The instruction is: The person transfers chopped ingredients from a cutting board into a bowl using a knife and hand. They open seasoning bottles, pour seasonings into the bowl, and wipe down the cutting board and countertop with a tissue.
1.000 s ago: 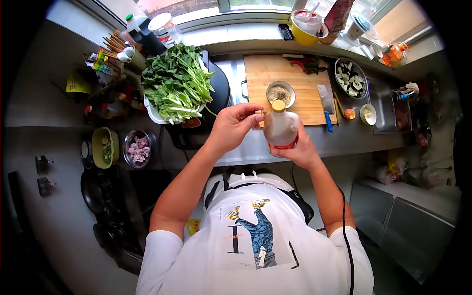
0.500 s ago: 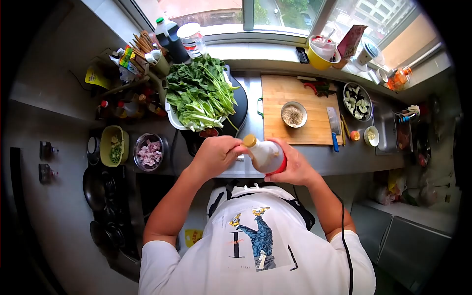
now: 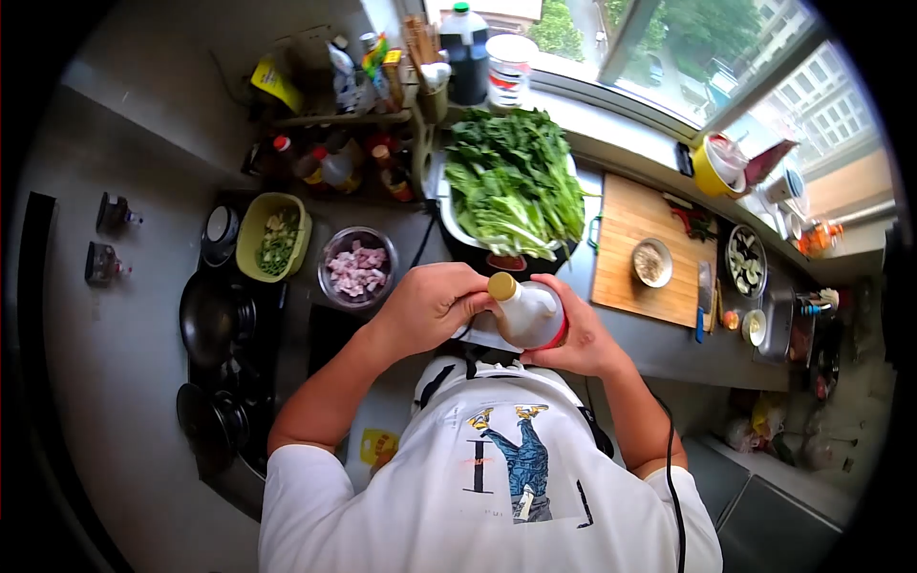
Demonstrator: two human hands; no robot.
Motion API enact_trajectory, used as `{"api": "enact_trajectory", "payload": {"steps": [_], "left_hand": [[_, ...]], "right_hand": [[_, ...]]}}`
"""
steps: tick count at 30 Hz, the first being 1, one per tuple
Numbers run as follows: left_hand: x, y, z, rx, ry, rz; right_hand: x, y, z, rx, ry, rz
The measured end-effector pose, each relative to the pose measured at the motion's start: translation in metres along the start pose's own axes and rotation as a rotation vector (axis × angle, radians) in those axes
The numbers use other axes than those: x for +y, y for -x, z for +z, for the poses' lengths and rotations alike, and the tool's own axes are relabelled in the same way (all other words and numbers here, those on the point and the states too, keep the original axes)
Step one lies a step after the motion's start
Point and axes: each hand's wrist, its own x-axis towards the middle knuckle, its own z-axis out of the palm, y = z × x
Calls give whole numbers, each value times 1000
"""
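Note:
My right hand (image 3: 578, 334) is wrapped round a translucent bottle (image 3: 531, 315) with a gold cap (image 3: 502, 286) and a red label. The bottle is tilted, its cap towards my left hand. My left hand (image 3: 435, 306) is closed, thumb and finger pinched at the edge of the cap and neck; whatever lies between those fingertips is hidden. Both hands are in front of my shirt at the counter's near edge. Just beyond them, leafy greens (image 3: 516, 177) are heaped in a white container (image 3: 441, 205).
To the left are a bowl of diced pink meat (image 3: 357, 269), a yellow-green basket (image 3: 304, 250) with chopped greens and black pans (image 3: 215, 315). On the right, a cutting board (image 3: 621, 239) bears a bowl (image 3: 652, 263) and a cleaver (image 3: 704, 286). Several bottles (image 3: 334, 167) stand at the back left.
My view has turned left, so the counter things appear further right. Both hands stay on the bottle, with my left fingers still pinched near its cap.

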Motion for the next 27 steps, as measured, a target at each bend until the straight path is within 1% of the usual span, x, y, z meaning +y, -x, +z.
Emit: {"api": "enact_trajectory", "payload": {"steps": [1,3,4,6,7,8,10,12,15,16,18,19,20,22,23,26,27], "left_hand": [[-5,6,-10,6,-1,-9],[-12,16,-30,63,-62,101],[-19,24,-37,69,-61,91],[-31,38,-53,177,-20,76],[-30,43,-62,196,-5,24],[-31,49,-74,200,-6,16],[-36,62,-95,58,-65,-180],[-54,74,-102,65,-66,-161],[-65,85,-113,110,-56,-58],[-70,89,-116,112,-59,-74],[-78,94,-119,124,-170,-40],[-71,95,-121,164,-163,-113],[-73,98,-120,219,-188,-116],[-78,103,-125,181,-136,-191],[-82,105,-125,183,-139,-200],[-90,109,-126,205,-133,-207],[-90,108,-128,215,-187,-215]], "right_hand": [[-1,-10,10,-3,-4,3],[-5,-28,27,-20,-16,16],[-9,-36,36,-32,-18,18],[-17,-51,54,-6,-50,7],[-24,-59,62,-26,-85,34],[-23,-68,70,-34,-87,34],[-20,-83,85,-60,-63,-2],[-22,-96,97,-73,-46,6],[-27,-115,114,-89,-29,33],[-25,-120,119,-102,-28,41],[-20,-130,130,-95,-49,63],[-25,-135,133,-101,-2,52],[-23,-140,138,-113,-8,51],[-17,-147,149,-104,9,34],[-14,-151,154,-93,62,0],[-12,-163,167,-54,93,-4],[-8,-167,173,-44,87,26]]}}
